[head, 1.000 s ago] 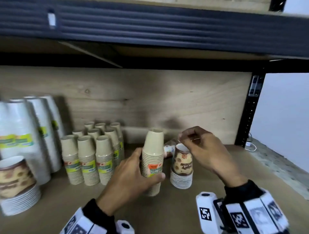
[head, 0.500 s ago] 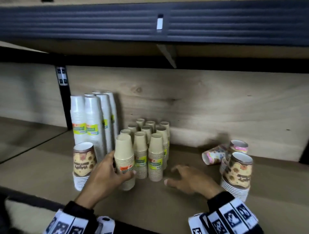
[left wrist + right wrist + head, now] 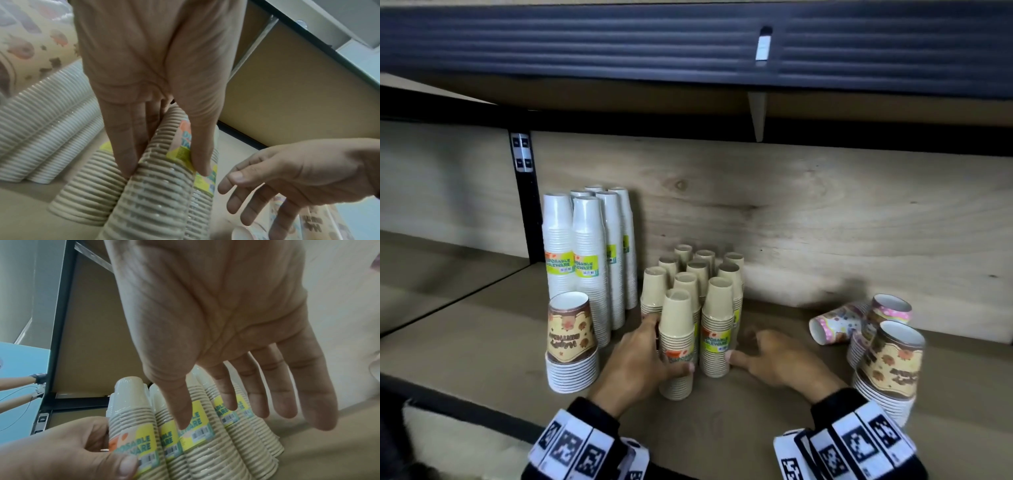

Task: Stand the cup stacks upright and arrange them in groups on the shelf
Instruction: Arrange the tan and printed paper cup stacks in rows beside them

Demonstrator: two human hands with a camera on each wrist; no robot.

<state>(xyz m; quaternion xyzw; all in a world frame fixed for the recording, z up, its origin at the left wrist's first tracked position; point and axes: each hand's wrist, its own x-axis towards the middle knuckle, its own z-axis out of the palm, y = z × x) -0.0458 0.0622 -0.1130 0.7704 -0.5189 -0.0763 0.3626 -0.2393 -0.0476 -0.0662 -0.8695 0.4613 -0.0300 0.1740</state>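
The left hand (image 3: pixel 640 359) had its fingers (image 3: pixel 123 146) and thumb clamped around a tan cup stack (image 3: pixel 677 342), thumb on the label side, the rest wrapped round the far side. That stack stood upright on the shelf (image 3: pixel 482 342), at the front of the tan group (image 3: pixel 695 277) and apparently touching its neighbours, though still a little proud of the front row. The right hand (image 3: pixel 780 359) was just right of the tan group, fingers (image 3: pixel 257 394) spread apart and relaxed, holding nothing; the thumb tip looked like it was touching the base of the front-right tan stack, but I couldn't say for sure.

Left of the tan group stood the tall white stacks (image 3: pixel 585 260), with a brown patterned stack (image 3: pixel 571 342) in front of them. Well off to the right of the tan group was a second brown patterned stack (image 3: pixel 887 370), and behind it a pink dotted stack (image 3: pixel 835 325) lay on its side.

My take on doing this step well: slide the held stack in low rather than lifting it, keep the grip near the middle so the top doesn't wobble, and use the free hand as a fence so the neighbours don't topple. The tipped-over pink one probably needs standing up next.
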